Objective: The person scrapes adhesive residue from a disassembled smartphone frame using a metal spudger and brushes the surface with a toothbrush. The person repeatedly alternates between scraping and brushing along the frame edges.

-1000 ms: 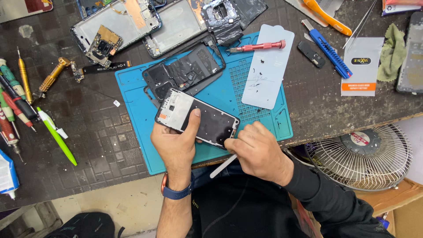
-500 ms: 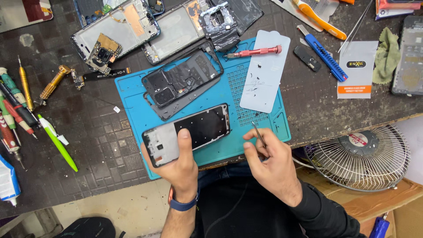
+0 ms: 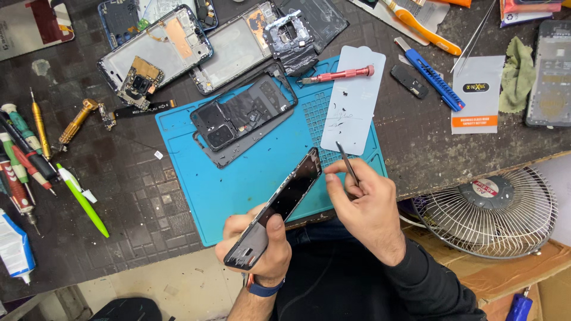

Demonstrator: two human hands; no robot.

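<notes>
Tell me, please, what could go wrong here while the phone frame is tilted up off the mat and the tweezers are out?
The left hand holds the phone frame by its lower end only, tilted on edge over the blue mat; it might slip or flex. The tweezers in the right hand point near the frame and could scratch it. Tiny dark parts lie loose on the white sheet, easily scattered.

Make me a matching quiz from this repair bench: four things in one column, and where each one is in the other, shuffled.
Things:
1. phone frame
2. tweezers
3. red screwdriver
4. green pen

Places:
A. lying on the dark table, left of the blue mat
B. pinched in the right hand
C. lying at the top edge of the blue mat
D. gripped, tilted on edge, in the left hand

Pairs: 1-D, 2-B, 3-C, 4-A
</notes>
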